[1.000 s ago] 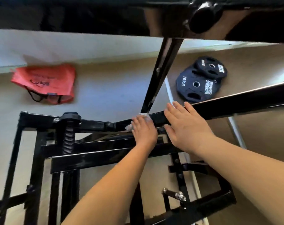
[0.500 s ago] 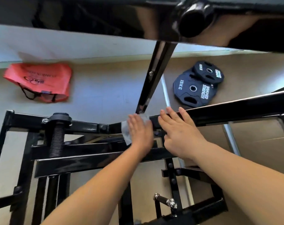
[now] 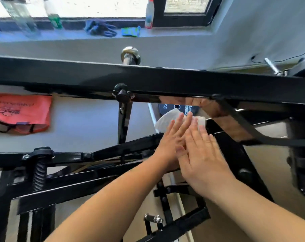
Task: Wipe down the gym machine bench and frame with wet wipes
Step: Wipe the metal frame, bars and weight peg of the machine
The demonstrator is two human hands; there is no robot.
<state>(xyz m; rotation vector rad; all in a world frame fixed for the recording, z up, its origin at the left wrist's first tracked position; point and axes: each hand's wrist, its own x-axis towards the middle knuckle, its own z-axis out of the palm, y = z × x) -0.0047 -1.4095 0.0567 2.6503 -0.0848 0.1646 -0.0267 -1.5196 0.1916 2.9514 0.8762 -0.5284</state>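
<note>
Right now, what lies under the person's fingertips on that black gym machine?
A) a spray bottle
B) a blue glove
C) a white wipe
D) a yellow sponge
C: a white wipe shows under the straight fingers of the left hand and the right hand, which lie flat where the bars of the black frame meet.

Daylight from the window [image 3: 95, 6] glints off the black frame [image 3: 165, 81]; upper left seems motion-blurred, edges bowed.
</note>
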